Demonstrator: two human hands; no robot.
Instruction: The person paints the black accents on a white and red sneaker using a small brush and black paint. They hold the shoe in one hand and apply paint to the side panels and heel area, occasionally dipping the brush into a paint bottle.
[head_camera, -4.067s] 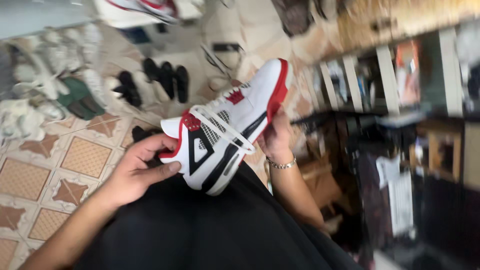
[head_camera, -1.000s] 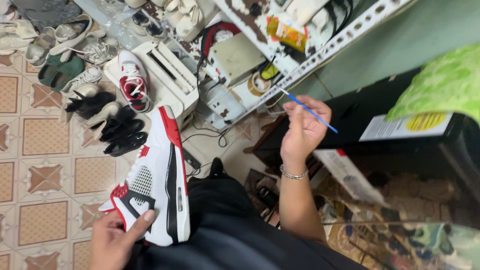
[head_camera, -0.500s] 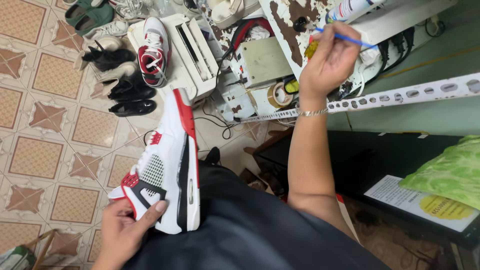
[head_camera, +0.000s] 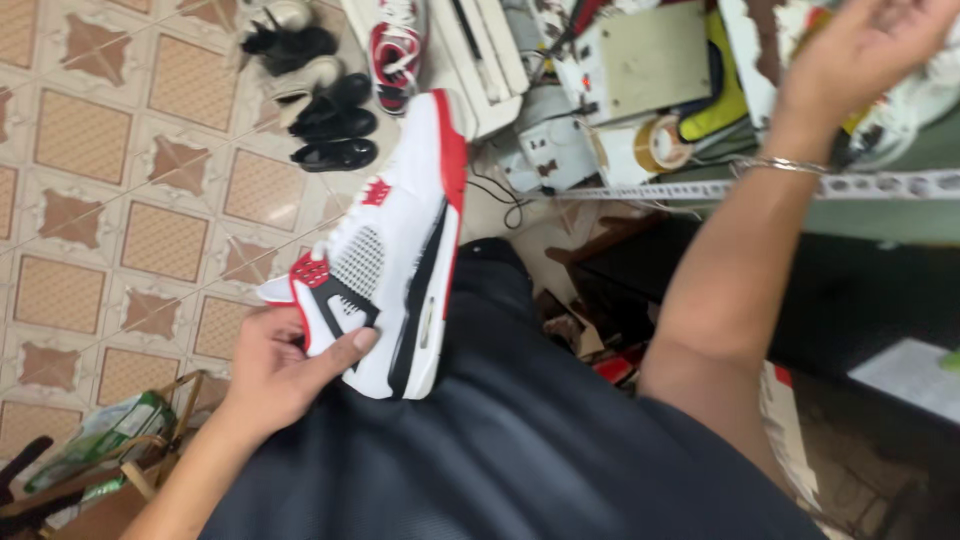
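Nearby — black shoes (head_camera: 335, 125) beyond sneaker (head_camera: 395, 250)

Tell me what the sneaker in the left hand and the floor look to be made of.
Sneaker: smooth white leather or a synthetic lookalike, matte, with a netted side panel and red and black trim. Floor: glazed ceramic tile, judging by the repeating brown pattern and grout lines.

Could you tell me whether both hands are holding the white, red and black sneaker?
No, only the left hand grips the sneaker at its heel, while the right hand reaches up toward the shelf.
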